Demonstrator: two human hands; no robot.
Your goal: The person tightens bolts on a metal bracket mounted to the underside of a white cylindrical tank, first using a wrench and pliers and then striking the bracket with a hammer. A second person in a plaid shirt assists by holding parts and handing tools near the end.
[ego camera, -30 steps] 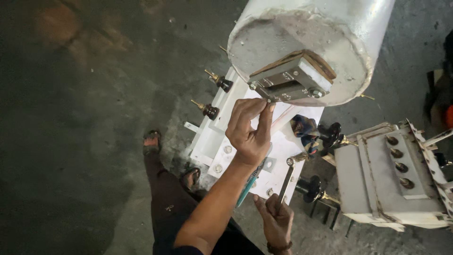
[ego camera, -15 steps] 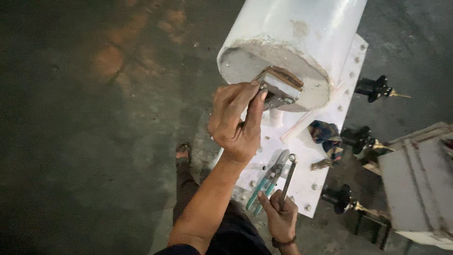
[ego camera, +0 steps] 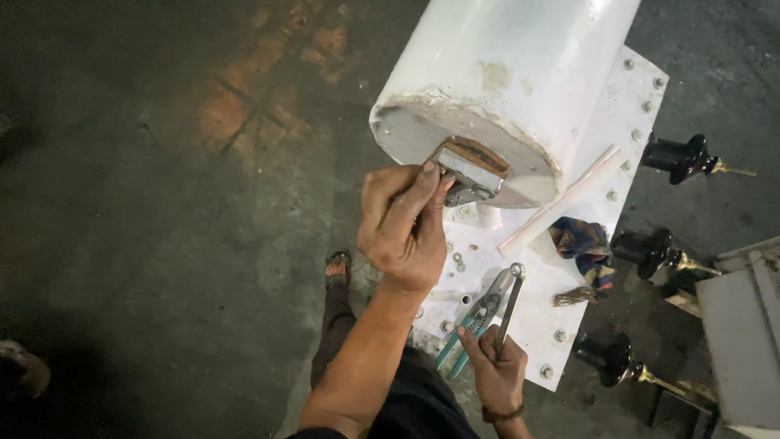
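Left hand [ego camera: 404,223] pinches the small metal bracket [ego camera: 470,172] on the near end of the white tank [ego camera: 520,73]; it seems not yet removed. Right hand [ego camera: 496,367] grips pliers [ego camera: 479,317] and a wrench [ego camera: 510,301].

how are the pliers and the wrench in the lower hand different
The pliers have teal-green grips and two arms slightly spread; the wrench is one bare grey metal bar ending in a small ring. The pliers look bulkier, the wrench slimmer. Both are held in the right hand, pointing up over the white plate.
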